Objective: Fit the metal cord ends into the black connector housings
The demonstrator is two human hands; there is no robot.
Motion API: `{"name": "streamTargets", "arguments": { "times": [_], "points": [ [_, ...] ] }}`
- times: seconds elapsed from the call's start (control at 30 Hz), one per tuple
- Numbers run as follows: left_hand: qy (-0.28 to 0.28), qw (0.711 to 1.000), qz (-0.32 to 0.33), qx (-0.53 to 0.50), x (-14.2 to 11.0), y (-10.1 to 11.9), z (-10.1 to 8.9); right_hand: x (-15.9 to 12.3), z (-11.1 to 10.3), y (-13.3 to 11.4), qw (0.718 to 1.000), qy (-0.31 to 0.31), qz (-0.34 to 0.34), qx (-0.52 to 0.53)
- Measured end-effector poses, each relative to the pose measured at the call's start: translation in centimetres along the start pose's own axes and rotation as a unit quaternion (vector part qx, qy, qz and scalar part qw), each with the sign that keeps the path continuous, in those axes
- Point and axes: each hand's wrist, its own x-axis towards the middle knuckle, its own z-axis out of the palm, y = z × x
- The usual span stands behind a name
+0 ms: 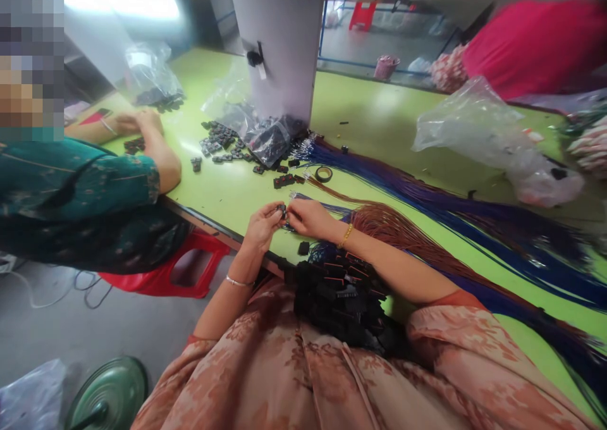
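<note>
Between the fingertips of my left hand (262, 226) is a small black plastic connector housing (282, 210). My right hand (310, 219) meets it from the other side, fingers pinched close against the part; whatever they grip is too small to make out. Just beyond my hands lie a bundle of brown wires (393, 227) and a long bundle of blue wires (379, 174) with pale metal ends. A pile of black connector parts (348, 297) rests against my front at the table edge. More black connectors (220, 140) are scattered further back.
A roll of black tape (324, 174) lies beside the wires on the green table (370, 110). A white post (284, 50) rises behind plastic bags (270, 139). On the left, a co-worker's hands (142, 123) rest near connectors. A red stool (190, 265) stands below.
</note>
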Motion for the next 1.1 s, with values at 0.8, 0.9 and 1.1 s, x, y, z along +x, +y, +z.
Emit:
{"name": "streamTargets", "arguments": {
  "times": [0.8,0.9,1.1],
  "points": [
    [-0.036,0.999,0.003,0.006,0.1,0.5,-0.4,0.0,-0.7,4.1,0.977,-0.003,0.185,-0.106],
    [-0.039,0.999,0.003,0.006,0.2,0.3,-0.5,0.1,-0.5,4.3,0.978,-0.007,0.183,-0.104],
    [-0.025,1.000,0.009,-0.011,0.4,0.1,0.6,0.0,-1.0,3.7,0.986,0.082,0.140,0.031]
  ]
}}
